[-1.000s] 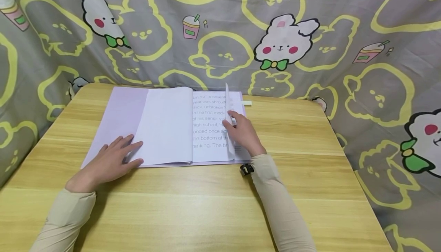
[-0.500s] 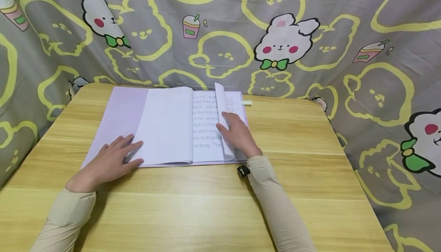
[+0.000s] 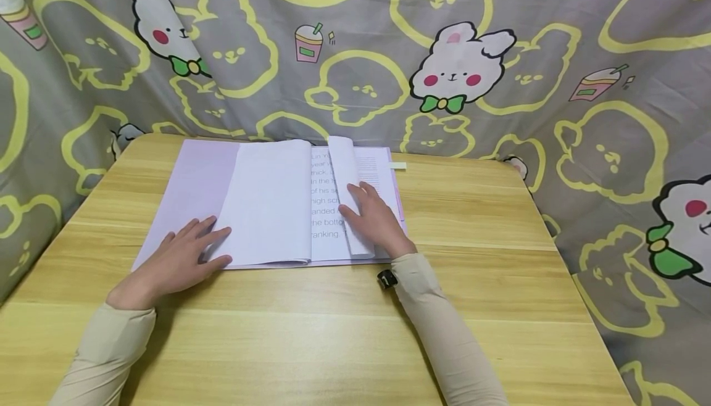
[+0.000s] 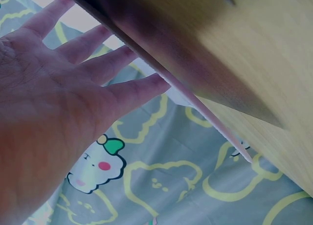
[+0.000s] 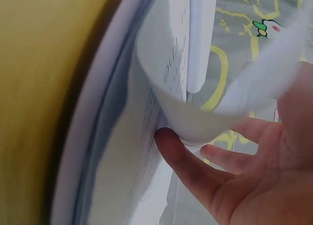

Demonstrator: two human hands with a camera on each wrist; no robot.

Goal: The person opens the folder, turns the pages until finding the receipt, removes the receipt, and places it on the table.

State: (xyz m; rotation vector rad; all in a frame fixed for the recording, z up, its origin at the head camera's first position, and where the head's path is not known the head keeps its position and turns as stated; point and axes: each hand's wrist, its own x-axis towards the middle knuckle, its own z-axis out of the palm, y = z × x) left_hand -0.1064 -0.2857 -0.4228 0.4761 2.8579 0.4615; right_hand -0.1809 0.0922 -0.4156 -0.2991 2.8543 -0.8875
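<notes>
A book with a pale purple cover [image 3: 194, 184] lies spread on the table, a blank white page [image 3: 272, 202] on its left side. My left hand [image 3: 174, 258] rests with spread fingers on the lower left of the cover and the page's edge. On the right side, large printed text [image 3: 322, 201] shows beside a lifted, curling leaf [image 3: 340, 156]. My right hand [image 3: 374, 218] touches that leaf with extended fingers. From the right wrist, the leaf [image 5: 176, 105] bends over the fingers [image 5: 171, 142], with printed lines beneath.
A pale tab [image 3: 398, 166] sticks out from the book's right edge. The wooden table [image 3: 311, 338] ends against a grey curtain [image 3: 355, 29] with cartoon rabbits. A small black object [image 3: 386, 279] sits at the right cuff.
My right hand has moved left, carrying the leaf over from nearly upright to leaning left. More small print shows to its right, and less large text. The left hand stays put.
</notes>
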